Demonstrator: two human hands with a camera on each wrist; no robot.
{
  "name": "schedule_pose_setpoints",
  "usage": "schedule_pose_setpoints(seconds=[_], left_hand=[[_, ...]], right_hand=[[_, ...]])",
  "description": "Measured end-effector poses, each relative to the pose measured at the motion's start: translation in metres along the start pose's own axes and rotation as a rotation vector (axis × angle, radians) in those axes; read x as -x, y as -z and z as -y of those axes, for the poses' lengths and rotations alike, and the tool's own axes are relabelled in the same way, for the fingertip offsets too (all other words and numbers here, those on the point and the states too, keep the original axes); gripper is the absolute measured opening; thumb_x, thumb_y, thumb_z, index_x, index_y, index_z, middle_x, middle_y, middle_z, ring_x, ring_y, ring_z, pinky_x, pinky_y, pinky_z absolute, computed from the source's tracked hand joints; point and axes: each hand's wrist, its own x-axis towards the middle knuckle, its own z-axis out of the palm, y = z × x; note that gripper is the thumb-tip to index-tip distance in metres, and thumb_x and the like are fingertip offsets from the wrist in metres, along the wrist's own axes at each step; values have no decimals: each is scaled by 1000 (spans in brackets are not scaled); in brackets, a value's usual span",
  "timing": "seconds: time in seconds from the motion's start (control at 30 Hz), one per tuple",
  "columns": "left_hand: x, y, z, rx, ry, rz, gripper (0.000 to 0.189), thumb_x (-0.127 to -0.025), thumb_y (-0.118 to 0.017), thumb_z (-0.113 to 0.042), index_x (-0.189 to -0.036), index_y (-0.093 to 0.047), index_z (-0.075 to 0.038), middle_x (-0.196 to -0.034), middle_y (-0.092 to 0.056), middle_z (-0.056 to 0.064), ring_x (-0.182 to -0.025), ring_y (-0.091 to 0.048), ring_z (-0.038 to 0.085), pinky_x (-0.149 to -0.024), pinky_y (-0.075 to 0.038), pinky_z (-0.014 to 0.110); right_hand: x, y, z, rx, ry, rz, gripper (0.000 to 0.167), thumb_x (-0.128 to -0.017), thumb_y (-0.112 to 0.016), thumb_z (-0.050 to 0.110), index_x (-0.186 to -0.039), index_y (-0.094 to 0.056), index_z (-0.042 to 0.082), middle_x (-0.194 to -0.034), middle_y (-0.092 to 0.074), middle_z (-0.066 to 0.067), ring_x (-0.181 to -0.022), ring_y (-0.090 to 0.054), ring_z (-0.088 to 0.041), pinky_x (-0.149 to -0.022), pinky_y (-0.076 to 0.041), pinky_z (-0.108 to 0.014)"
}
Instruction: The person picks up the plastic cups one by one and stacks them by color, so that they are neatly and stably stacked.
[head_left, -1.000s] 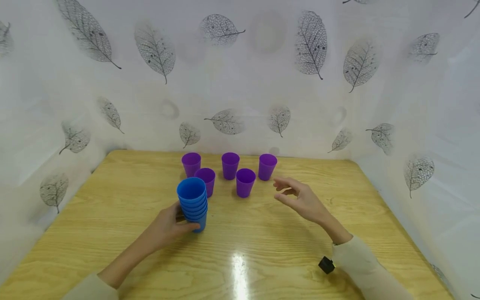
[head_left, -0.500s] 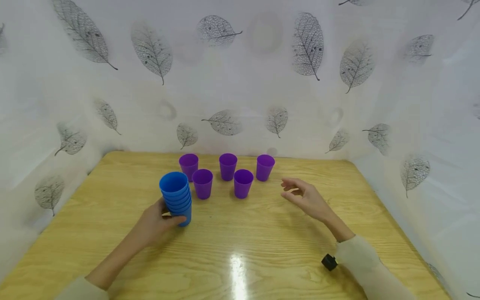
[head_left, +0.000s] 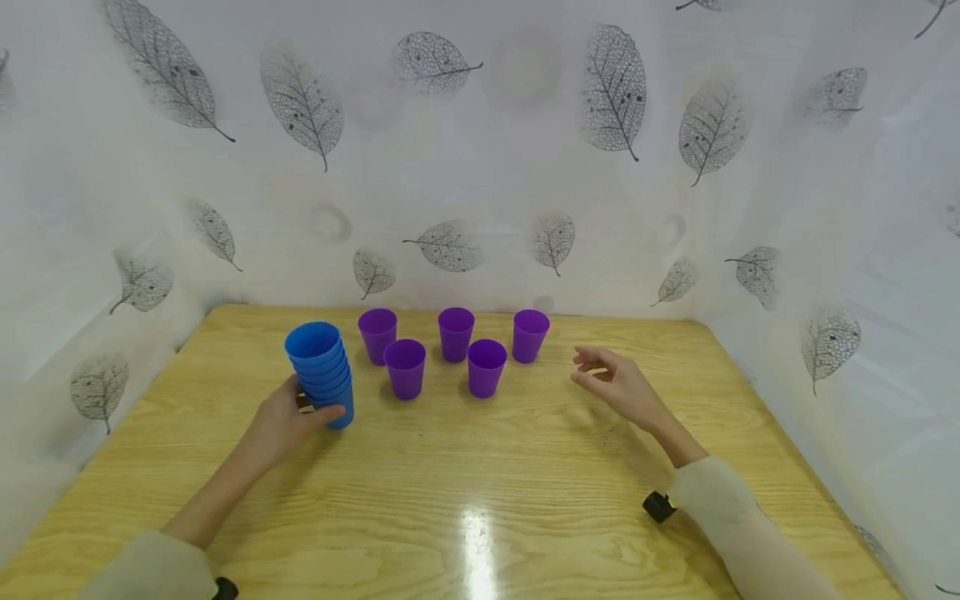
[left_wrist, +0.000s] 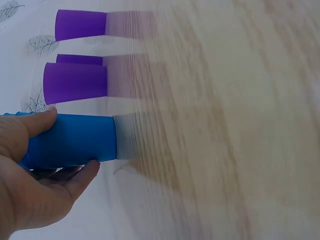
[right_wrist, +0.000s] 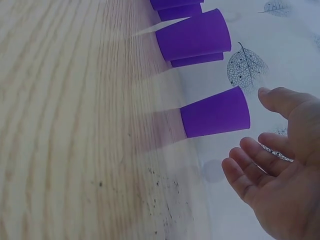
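My left hand [head_left: 281,421] grips a stack of several nested blue cups [head_left: 322,379], thumb on the near side and fingers curled behind. In the left wrist view the stack's base [left_wrist: 102,137] is right at the tabletop. Several purple cups stand upright and apart to the right of the stack, mouths up, in two rows. The front row has a left cup [head_left: 406,371] and a right cup [head_left: 486,371]. Farther right, my right hand [head_left: 622,390] hovers over the table with loosely bent fingers and nothing in it, nearest to the back right purple cup [head_left: 530,337].
The cups stand on a wooden table [head_left: 420,492] with light grain. A pale leaf-printed cloth [head_left: 480,150] hangs behind and at both sides. Small black devices, one by the right sleeve [head_left: 658,507], sit at the wrists.
My left hand has carried the blue stack leftward and farther from me, so it no longer overlaps the purple cups. My right hand has drawn slightly to the right.
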Motion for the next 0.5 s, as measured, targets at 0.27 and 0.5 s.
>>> schedule_pose_setpoints(seconds=[0.27, 0.5], left_hand=[[-12, 6, 8, -1, 35, -6, 81, -100, -71, -32, -148, -29, 18, -140, -46, 44, -125, -53, 59, -98, -52, 66], [-22, 10, 9, 4, 43, -12, 81, -100, -72, -29, -149, -27, 18, -141, -44, 45, -125, -52, 60, -99, -51, 66]], right_hand=[[-14, -7, -2, 28, -53, -19, 54, -102, -69, 19, -145, -50, -8, -130, -63, -28, -115, -64, -36, -100, -56, -46], [-29, -15, -3, -50, -99, -19, 63, -101, -70, 14, -149, -40, -13, -137, -56, -35, -123, -58, -46, -106, -50, -56]])
